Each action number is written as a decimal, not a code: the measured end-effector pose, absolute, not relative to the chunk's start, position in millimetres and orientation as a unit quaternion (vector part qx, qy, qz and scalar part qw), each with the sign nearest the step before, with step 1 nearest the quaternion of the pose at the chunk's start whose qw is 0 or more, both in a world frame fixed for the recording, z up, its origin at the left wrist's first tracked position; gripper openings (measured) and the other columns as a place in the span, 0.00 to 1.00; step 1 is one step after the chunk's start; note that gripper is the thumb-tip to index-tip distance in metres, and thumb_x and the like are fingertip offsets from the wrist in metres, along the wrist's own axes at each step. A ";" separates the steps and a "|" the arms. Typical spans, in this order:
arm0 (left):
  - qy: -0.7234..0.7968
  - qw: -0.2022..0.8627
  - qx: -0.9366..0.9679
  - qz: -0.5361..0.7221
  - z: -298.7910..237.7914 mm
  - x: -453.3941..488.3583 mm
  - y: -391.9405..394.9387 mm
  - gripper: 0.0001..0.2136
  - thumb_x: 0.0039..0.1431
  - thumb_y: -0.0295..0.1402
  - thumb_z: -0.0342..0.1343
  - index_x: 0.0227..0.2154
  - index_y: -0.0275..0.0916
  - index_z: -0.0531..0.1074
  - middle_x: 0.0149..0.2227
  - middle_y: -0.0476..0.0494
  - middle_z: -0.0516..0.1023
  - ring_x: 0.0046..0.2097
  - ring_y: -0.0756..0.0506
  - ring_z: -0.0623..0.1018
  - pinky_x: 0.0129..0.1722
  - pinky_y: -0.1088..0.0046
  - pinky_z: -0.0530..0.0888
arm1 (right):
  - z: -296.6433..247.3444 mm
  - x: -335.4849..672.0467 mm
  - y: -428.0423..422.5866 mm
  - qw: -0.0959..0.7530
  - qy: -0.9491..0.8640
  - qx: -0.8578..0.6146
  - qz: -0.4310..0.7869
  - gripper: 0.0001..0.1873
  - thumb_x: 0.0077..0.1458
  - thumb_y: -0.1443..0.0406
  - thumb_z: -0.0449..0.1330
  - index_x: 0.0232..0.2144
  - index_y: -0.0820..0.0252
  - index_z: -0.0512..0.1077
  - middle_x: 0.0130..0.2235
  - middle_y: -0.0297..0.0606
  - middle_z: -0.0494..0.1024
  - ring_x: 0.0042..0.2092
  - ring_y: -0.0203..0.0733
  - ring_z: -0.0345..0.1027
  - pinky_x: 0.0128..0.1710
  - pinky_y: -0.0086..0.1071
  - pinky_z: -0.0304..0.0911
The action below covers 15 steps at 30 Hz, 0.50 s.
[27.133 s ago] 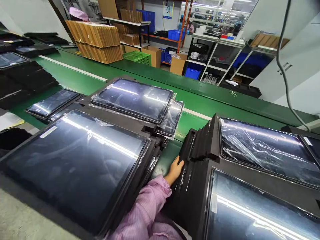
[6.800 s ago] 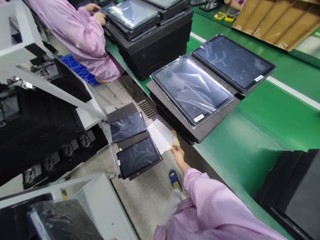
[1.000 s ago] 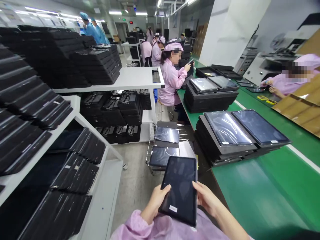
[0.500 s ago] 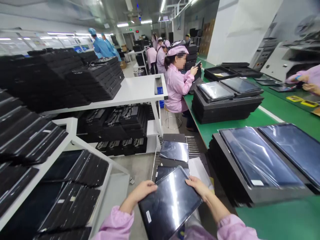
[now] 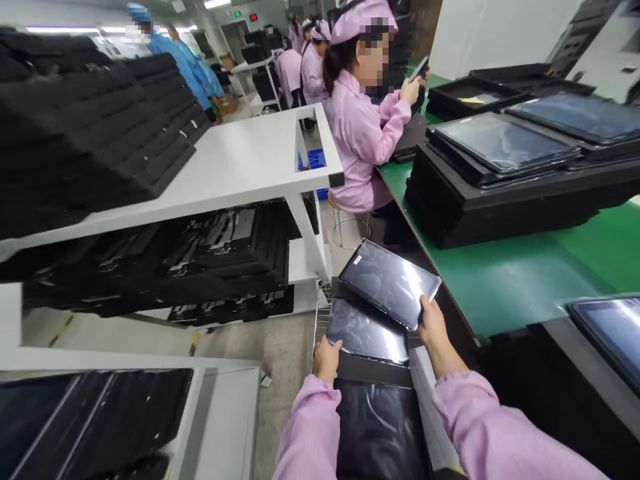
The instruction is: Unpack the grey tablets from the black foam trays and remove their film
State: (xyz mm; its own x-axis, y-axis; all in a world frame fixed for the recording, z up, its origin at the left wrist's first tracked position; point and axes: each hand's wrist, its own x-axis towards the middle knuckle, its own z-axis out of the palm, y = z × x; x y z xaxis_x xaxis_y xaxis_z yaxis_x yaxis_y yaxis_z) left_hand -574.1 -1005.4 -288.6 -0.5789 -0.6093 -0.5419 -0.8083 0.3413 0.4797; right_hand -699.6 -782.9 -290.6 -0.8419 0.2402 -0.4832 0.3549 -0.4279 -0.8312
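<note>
My right hand (image 5: pixel 433 325) grips the near corner of a dark tablet (image 5: pixel 389 281) and holds it tilted over a low wire rack (image 5: pixel 320 312). My left hand (image 5: pixel 327 358) rests with curled fingers on the near left edge of a black tray holding a second tablet (image 5: pixel 367 330) on that rack. A third tablet (image 5: pixel 379 427) in film lies nearer to me, between my pink sleeves.
The green bench (image 5: pixel 505 273) runs along the right with stacked black trays (image 5: pixel 510 193) carrying tablets. A white shelf unit (image 5: pixel 240 160) loaded with black trays stands on the left. A person in pink (image 5: pixel 363 133) sits ahead at the bench; others stand farther back.
I have leaned forward and down to the wire rack. The tablet that both hands held is now in my right hand alone, carried out over the rack; my left hand moved to the tray.
</note>
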 end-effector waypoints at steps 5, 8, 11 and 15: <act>0.808 0.150 -0.418 0.388 -302.7 -557.9 -1010.1 0.18 0.53 0.32 0.56 0.47 0.30 0.68 0.49 0.26 0.74 0.54 0.36 0.72 0.51 0.65 0.65 | -301.7 -746.0 -787.3 0.027 0.602 0.248 -0.759 0.25 0.40 0.54 0.61 0.39 0.64 0.71 0.36 0.42 0.80 0.40 0.44 0.73 0.43 0.35 0.67; 0.798 0.145 -0.413 0.414 -311.1 -533.7 -1013.3 0.20 0.53 0.32 0.55 0.49 0.30 0.67 0.50 0.29 0.74 0.53 0.39 0.73 0.51 0.68 0.66 | -310.9 -757.2 -800.1 0.056 0.649 0.220 -0.726 0.24 0.43 0.54 0.60 0.39 0.67 0.73 0.34 0.42 0.80 0.39 0.45 0.73 0.42 0.34 0.68; 0.790 0.141 -0.414 0.431 -321.1 -514.5 -1022.2 0.20 0.51 0.33 0.55 0.47 0.31 0.69 0.50 0.32 0.75 0.53 0.38 0.73 0.51 0.67 0.67 | -320.1 -763.0 -815.4 0.088 0.708 0.190 -0.675 0.24 0.50 0.56 0.56 0.43 0.68 0.73 0.37 0.43 0.80 0.41 0.44 0.73 0.43 0.33 0.67; 0.787 0.155 -0.407 0.437 -332.2 -505.8 -1036.2 0.19 0.49 0.34 0.55 0.44 0.32 0.71 0.46 0.35 0.78 0.50 0.39 0.75 0.50 0.68 0.69 | -326.3 -765.6 -823.6 0.121 0.804 0.172 -0.557 0.21 0.56 0.59 0.53 0.46 0.66 0.73 0.45 0.46 0.78 0.48 0.47 0.70 0.49 0.36 0.62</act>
